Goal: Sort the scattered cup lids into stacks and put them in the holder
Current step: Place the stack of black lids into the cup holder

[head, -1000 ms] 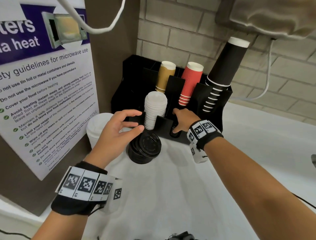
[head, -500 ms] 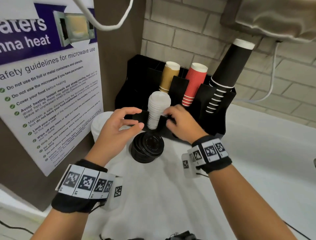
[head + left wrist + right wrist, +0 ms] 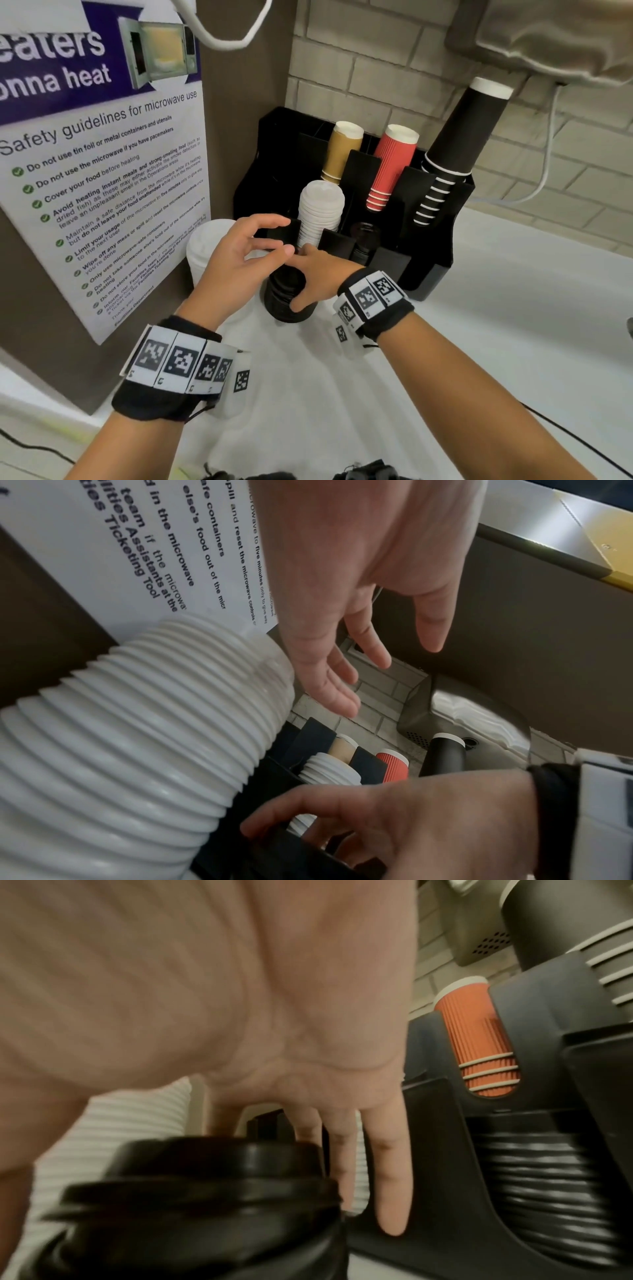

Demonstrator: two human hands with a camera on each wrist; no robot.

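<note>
Right hand [image 3: 313, 275] grip grasping ribbed round black lid stack [image 3: 284, 301]; left hand [image 3: 239, 262] grip released, fingers spread

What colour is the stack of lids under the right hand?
Black. The stack of lids under the right hand shows best in the head view.

Right hand [image 3: 317, 274] covers most of the short stack of black plastic cup lids [image 3: 284, 299] on the table; its fingertips are hidden behind the left hand [image 3: 239, 260], so whether they touch the lids can't be told. Tall stack of white ribbed plastic lids [image 3: 137, 737] is cut off by the left wrist frame edge. Right wrist view blurred. Purple-and-white microwave safety poster [image 3: 102, 171] is cropped at top and left.
</note>
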